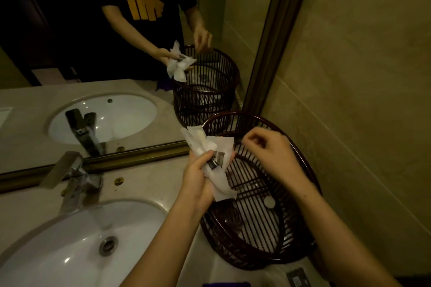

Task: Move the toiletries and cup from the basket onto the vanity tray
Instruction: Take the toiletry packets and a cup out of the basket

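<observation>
My left hand grips a bunch of white wrapped toiletry packets just left of the dark slatted basket. My right hand hovers over the basket's far rim, fingers pinched together; whether anything is between them I cannot tell. Inside the basket lie a small round white item and a clear glass cup on its side near the left wall. No vanity tray is in view.
A white sink with a chrome tap fills the counter on the left. The mirror runs behind, a tiled wall stands right of the basket. A small dark packet lies at the counter's front edge.
</observation>
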`<state>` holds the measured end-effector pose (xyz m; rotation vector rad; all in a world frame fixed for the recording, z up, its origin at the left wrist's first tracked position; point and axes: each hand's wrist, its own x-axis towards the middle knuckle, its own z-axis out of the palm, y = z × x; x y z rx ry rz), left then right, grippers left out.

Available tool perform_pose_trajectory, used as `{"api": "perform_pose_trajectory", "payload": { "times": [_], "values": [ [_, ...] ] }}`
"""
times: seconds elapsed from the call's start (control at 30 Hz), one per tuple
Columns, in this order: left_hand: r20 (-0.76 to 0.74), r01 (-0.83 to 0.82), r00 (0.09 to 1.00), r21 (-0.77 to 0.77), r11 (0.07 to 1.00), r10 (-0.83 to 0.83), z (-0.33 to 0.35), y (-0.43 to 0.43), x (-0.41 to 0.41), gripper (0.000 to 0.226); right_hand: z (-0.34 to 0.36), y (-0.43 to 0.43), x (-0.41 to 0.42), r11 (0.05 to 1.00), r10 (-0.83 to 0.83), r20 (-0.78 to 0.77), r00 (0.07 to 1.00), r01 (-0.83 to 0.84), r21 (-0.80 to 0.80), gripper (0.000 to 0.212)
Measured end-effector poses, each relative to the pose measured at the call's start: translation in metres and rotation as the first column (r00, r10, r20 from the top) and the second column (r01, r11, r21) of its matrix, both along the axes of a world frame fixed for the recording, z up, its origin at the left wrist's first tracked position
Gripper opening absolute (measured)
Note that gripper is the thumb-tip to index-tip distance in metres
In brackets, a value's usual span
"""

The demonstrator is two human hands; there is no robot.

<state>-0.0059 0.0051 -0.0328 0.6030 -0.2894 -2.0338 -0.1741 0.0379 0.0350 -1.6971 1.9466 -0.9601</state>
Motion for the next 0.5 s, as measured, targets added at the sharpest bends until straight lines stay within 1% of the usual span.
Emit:
{"api": "perform_pose_trajectory", "payload": {
  "times": [0.03,0.07,0.1,0.13,0.17,0.2,0.23,0.3,0.37,0.43,0.5],
  "values": [
    [-0.005,0.002,1.000,-0.008,1.000,-0.002,0.001,0.000,0.000,0.070,-0.006,-0.007,-0.015,0.998,-0.054,-0.067,0.996,0.056,0.034,0.007],
    [-0.003,0.001,1.000,-0.016,1.000,-0.001,0.000,0.000,0.000,0.071,-0.015,-0.014,-0.028,0.989,-0.072,-0.140,0.988,0.088,0.116,0.008],
    [0.004,-0.001,1.000,-0.021,1.000,0.001,-0.001,0.000,0.000,0.074,-0.027,-0.021,-0.038,0.964,-0.050,-0.206,0.977,0.101,0.244,0.009],
    [0.007,-0.003,1.000,-0.026,1.000,0.003,-0.003,-0.001,-0.001,0.077,-0.041,-0.027,-0.046,0.911,-0.006,-0.243,0.970,0.105,0.399,0.010],
    [0.007,-0.008,1.000,-0.026,1.000,0.008,-0.005,-0.002,-0.001,0.081,-0.057,-0.030,-0.049,0.829,0.047,-0.260,0.965,0.108,0.549,0.009],
    [0.000,-0.012,1.000,-0.027,1.000,0.012,-0.007,-0.003,-0.002,0.082,-0.074,-0.032,-0.050,0.734,0.097,-0.266,0.959,0.112,0.670,0.013],
    [-0.005,-0.014,1.000,-0.031,0.999,0.013,-0.008,-0.003,-0.003,0.081,-0.090,-0.033,-0.049,0.644,0.143,-0.270,0.952,0.117,0.756,0.023],
    [-0.005,-0.001,1.000,-0.045,0.999,0.001,-0.008,-0.004,-0.002,0.077,-0.118,-0.030,-0.045,0.509,0.196,-0.287,0.938,0.152,0.847,0.042],
    [0.003,0.004,1.000,-0.043,0.999,-0.004,-0.008,-0.004,-0.001,0.079,-0.135,-0.024,-0.045,0.405,0.222,-0.325,0.919,0.217,0.888,0.053],
    [0.007,0.000,1.000,-0.039,0.999,0.000,-0.006,-0.003,0.000,0.081,-0.146,-0.021,-0.049,0.336,0.275,-0.353,0.894,0.254,0.907,0.053],
    [0.016,-0.011,1.000,-0.032,0.999,0.011,-0.005,-0.003,-0.001,0.079,-0.155,-0.019,-0.054,0.304,0.279,-0.351,0.894,0.265,0.915,0.049]
  ]
}}
